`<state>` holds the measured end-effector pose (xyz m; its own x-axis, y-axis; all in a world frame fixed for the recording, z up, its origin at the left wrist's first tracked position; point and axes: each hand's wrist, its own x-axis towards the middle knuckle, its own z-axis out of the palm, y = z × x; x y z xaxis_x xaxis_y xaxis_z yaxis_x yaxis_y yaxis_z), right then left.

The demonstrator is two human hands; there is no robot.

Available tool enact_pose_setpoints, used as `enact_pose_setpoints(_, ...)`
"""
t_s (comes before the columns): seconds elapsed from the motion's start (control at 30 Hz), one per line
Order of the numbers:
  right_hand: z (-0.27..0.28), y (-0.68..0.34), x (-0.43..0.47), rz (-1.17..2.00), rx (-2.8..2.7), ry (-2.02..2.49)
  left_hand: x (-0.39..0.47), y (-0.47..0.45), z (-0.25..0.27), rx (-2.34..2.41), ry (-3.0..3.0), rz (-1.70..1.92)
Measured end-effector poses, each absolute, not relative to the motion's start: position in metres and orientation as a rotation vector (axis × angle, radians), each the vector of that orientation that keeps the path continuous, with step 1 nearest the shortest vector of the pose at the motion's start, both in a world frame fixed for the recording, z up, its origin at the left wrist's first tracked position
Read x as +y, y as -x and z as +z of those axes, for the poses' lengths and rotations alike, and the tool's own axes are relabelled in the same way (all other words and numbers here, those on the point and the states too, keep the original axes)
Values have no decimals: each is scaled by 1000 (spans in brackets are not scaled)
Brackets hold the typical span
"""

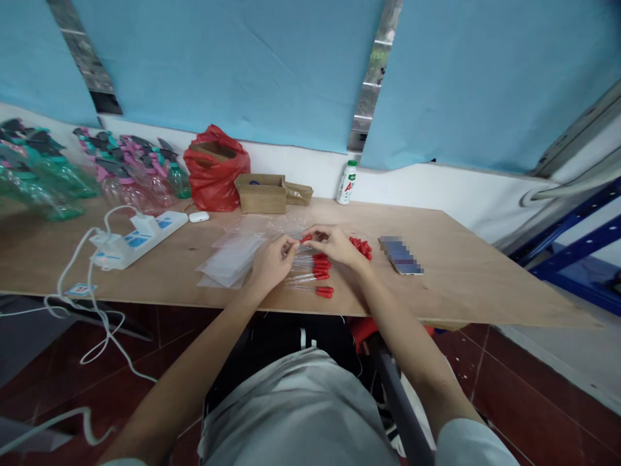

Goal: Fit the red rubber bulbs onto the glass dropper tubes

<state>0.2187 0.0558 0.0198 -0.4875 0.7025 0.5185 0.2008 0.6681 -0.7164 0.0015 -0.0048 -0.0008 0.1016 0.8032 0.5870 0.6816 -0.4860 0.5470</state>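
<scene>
Over the middle of the table, my left hand (272,260) and my right hand (337,244) meet at a dropper with a red rubber bulb (306,239). The fingertips of both hands are closed on it, the left from the left side and the right around the bulb end. Its glass tube is mostly hidden by the fingers. Below my hands lie several droppers (321,275), red bulbs to the right and clear tubes to the left. A pile of loose red bulbs (361,248) is beside my right hand. Clear plastic bags (226,262) lie left of my left hand.
A phone (400,255) lies at the right. At the back stand a white bottle (347,183), a cardboard box (262,194) and a red plastic bag (216,178). A power strip (140,241) with cables and several spray bottles (140,178) occupy the left.
</scene>
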Motion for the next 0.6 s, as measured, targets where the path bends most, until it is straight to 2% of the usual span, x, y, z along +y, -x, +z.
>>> enact_pose_setpoints(0.17, 20, -223, 56, 893, -1974, 720, -6, 0, 1, 1446, -2288, 1345)
enact_pose_setpoints(0.6, 24, -217, 51, 983, -1888, 686, -2, 1, -1, 1348, -2198, 1363)
